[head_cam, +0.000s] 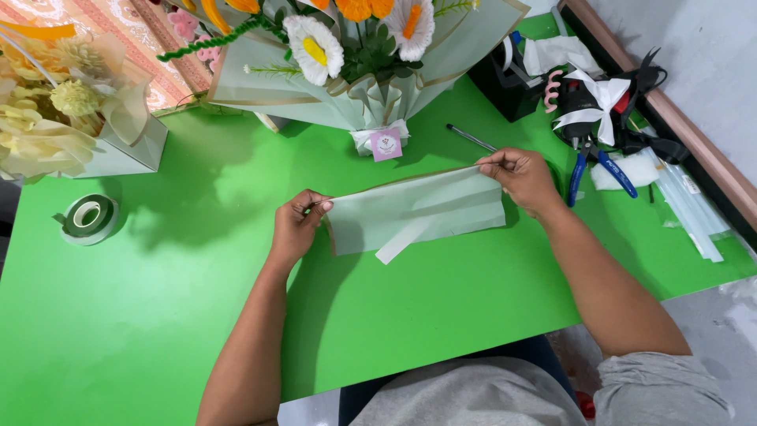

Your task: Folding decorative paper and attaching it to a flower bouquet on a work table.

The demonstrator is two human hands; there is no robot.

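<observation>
A folded sheet of pale green wrapping paper (418,211) with a thin gold edge is held just above the green table (158,315). My left hand (297,227) pinches its left corner. My right hand (520,177) pinches its upper right corner. A narrow flap of the paper hangs down below the sheet's lower edge near the middle. Both forearms reach in from the bottom of the view.
A wrapped bouquet (347,55) of white and orange flowers stands behind the paper. A cream bouquet (63,110) sits far left beside a green tape roll (88,217). Blue-handled pliers (595,162), a white ribbon bow (599,99), glue sticks (694,209) and a thin pen (471,137) lie at right.
</observation>
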